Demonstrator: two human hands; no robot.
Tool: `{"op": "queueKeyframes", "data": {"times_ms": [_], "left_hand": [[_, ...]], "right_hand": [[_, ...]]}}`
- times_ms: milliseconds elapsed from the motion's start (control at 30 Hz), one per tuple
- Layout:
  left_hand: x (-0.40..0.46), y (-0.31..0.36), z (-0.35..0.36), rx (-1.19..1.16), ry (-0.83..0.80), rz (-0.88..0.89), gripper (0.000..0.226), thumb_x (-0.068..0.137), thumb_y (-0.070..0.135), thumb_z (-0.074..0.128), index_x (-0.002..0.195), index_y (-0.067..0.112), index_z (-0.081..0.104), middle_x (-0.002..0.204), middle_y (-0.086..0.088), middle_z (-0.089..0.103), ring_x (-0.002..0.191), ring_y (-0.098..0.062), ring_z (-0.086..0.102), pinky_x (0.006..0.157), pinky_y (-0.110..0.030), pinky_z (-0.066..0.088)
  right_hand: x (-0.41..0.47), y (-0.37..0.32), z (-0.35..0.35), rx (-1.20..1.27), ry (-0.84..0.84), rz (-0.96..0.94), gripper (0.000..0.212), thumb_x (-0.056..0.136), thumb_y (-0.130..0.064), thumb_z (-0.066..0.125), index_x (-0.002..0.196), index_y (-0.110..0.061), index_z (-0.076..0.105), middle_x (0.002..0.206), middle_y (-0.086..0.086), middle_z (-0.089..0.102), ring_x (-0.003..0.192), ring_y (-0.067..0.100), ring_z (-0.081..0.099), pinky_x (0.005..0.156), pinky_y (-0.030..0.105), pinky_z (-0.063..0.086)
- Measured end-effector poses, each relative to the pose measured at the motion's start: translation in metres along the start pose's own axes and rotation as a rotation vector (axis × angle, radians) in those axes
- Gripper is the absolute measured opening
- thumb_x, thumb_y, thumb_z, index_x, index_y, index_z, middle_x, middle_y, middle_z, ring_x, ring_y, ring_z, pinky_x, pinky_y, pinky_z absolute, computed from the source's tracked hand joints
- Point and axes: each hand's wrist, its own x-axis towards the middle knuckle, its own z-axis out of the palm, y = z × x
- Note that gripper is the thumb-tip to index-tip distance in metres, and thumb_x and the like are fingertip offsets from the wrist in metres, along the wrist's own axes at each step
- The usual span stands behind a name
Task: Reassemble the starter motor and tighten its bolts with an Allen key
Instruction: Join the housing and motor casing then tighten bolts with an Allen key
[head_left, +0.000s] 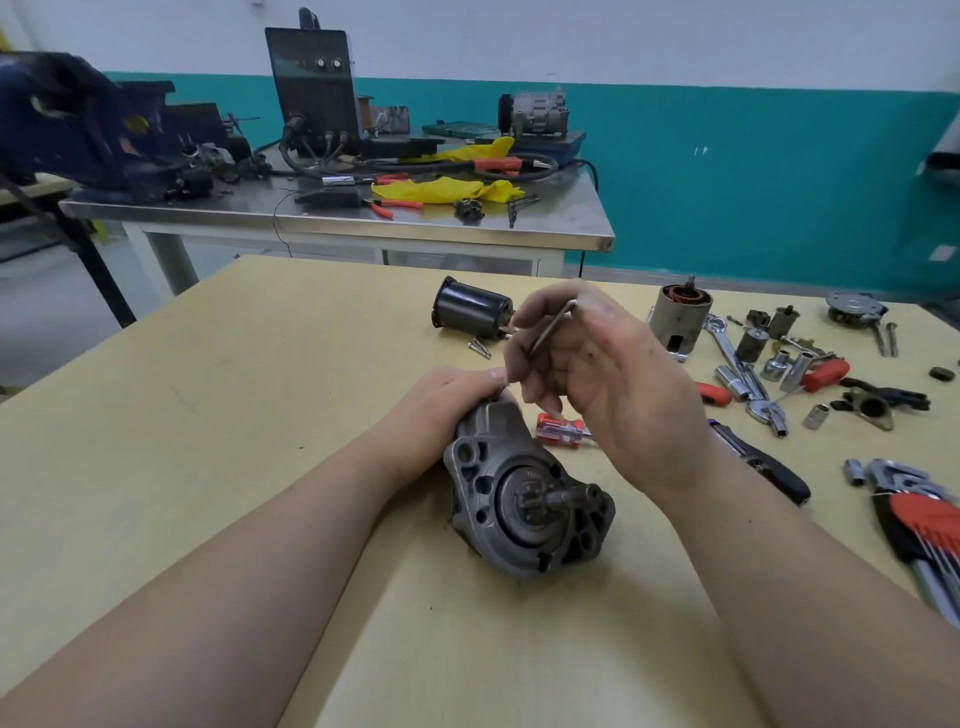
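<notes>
Head view: my left hand (441, 410) grips the far end of the starter motor housing (524, 499), its fingers curled round the casting, which lies on its side on the yellow tabletop (208, 415) with the pinion gear (540, 501) facing me. My right hand (597, 384) is raised just above that far end, fingers (524, 317) pinched together on the long arm of an Allen key (553, 325), whose bend stands uppermost; its lower tip is hidden behind my fingers, so I cannot tell whether it sits in a bolt. Beyond the hands a black cylindrical motor case (472, 312) lies on its side, with two loose bolts (480, 347) just beside it. A small red-handled screwdriver (561, 430) lies just right of the housing. Farther right stand the armature (678, 319), scattered sockets (776, 364) and a wrench (727, 348). A red-holdered set of hex keys (924, 525) lies at the right edge.
</notes>
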Motion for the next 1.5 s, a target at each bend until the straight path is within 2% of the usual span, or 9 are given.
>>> {"op": "queueKeyframes", "data": {"times_ms": [300, 400, 533, 700, 800, 967, 1200, 1333, 1500], "left_hand": [[0.011, -0.001, -0.001, 0.224, 0.005, -0.012, 0.051, 0.111, 0.011, 0.053, 0.064, 0.026, 0.062, 0.050, 0.014, 0.058, 0.050, 0.002, 0.053, 0.054, -0.010, 0.040], [0.006, -0.004, 0.000, 0.119, -0.069, 0.013, 0.046, 0.106, 0.032, 0.055, 0.061, 0.029, 0.064, 0.060, 0.011, 0.056, 0.058, -0.005, 0.047, 0.059, -0.021, 0.042], [0.003, -0.006, -0.002, -0.043, -0.049, -0.029, 0.044, 0.088, 0.062, 0.063, 0.067, 0.026, 0.074, 0.067, 0.002, 0.062, 0.062, -0.011, 0.053, 0.062, -0.026, 0.046], [0.003, -0.004, -0.001, -0.031, -0.027, -0.033, 0.046, 0.087, 0.065, 0.062, 0.069, 0.024, 0.073, 0.068, 0.000, 0.062, 0.064, -0.014, 0.053, 0.067, -0.032, 0.045], [0.004, -0.005, 0.000, 0.098, 0.012, 0.000, 0.044, 0.107, 0.046, 0.055, 0.073, 0.022, 0.069, 0.069, 0.004, 0.064, 0.064, -0.008, 0.053, 0.068, -0.030, 0.046], [0.004, -0.004, 0.002, 0.145, 0.088, -0.015, 0.067, 0.104, 0.057, 0.047, 0.080, -0.003, 0.064, 0.069, -0.004, 0.062, 0.064, -0.012, 0.052, 0.065, -0.025, 0.046], [0.000, -0.003, 0.006, 0.066, 0.091, 0.013, 0.062, 0.099, 0.051, 0.054, 0.074, -0.004, 0.068, 0.064, 0.001, 0.061, 0.062, -0.011, 0.052, 0.062, -0.027, 0.043], [0.002, -0.002, 0.004, 0.059, 0.068, 0.010, 0.059, 0.097, 0.050, 0.054, 0.078, -0.003, 0.070, 0.069, -0.004, 0.065, 0.066, -0.013, 0.055, 0.065, -0.027, 0.045], [0.002, 0.000, 0.003, 0.051, 0.047, 0.009, 0.066, 0.086, 0.065, 0.056, 0.076, 0.001, 0.070, 0.073, -0.009, 0.067, 0.068, -0.015, 0.058, 0.065, -0.026, 0.046]], "right_hand": [[0.001, -0.002, -0.010, 0.134, -0.251, 0.075, 0.029, 0.096, -0.043, 0.070, 0.101, -0.014, 0.072, 0.094, 0.027, 0.051, 0.073, 0.030, 0.037, 0.060, 0.043, 0.022], [0.003, -0.001, -0.008, 0.129, -0.256, 0.105, 0.032, 0.088, -0.043, 0.081, 0.090, -0.013, 0.072, 0.086, 0.035, 0.039, 0.067, 0.031, 0.025, 0.058, 0.042, 0.017], [0.005, -0.001, -0.006, 0.215, -0.187, 0.119, 0.031, 0.101, -0.038, 0.059, 0.092, -0.010, 0.069, 0.084, 0.017, 0.048, 0.068, 0.022, 0.038, 0.058, 0.042, 0.016], [0.002, -0.001, -0.003, 0.224, -0.100, 0.107, 0.039, 0.108, -0.030, 0.039, 0.083, -0.007, 0.059, 0.081, 0.016, 0.049, 0.065, 0.024, 0.038, 0.058, 0.044, 0.015], [-0.001, 0.000, 0.000, 0.215, -0.081, 0.094, 0.037, 0.106, -0.028, 0.042, 0.080, -0.008, 0.057, 0.080, 0.015, 0.045, 0.066, 0.024, 0.036, 0.060, 0.045, 0.015], [-0.003, 0.008, 0.010, 0.196, 0.028, 0.015, 0.037, 0.092, -0.043, 0.059, 0.078, -0.009, 0.056, 0.077, 0.015, 0.044, 0.062, 0.023, 0.034, 0.057, 0.044, 0.014], [-0.003, 0.014, 0.018, 0.226, 0.108, -0.030, 0.035, 0.091, -0.049, 0.063, 0.081, -0.016, 0.068, 0.079, 0.014, 0.055, 0.060, 0.023, 0.046, 0.048, 0.027, 0.038], [-0.002, 0.009, 0.011, 0.139, 0.071, -0.036, 0.028, 0.097, -0.046, 0.060, 0.108, -0.025, 0.074, 0.082, 0.012, 0.060, 0.062, 0.025, 0.046, 0.049, 0.040, 0.025], [-0.001, 0.002, 0.002, 0.023, 0.069, -0.064, 0.028, 0.100, -0.040, 0.057, 0.093, -0.015, 0.069, 0.086, 0.015, 0.065, 0.068, 0.028, 0.056, 0.060, 0.044, 0.033]]}}
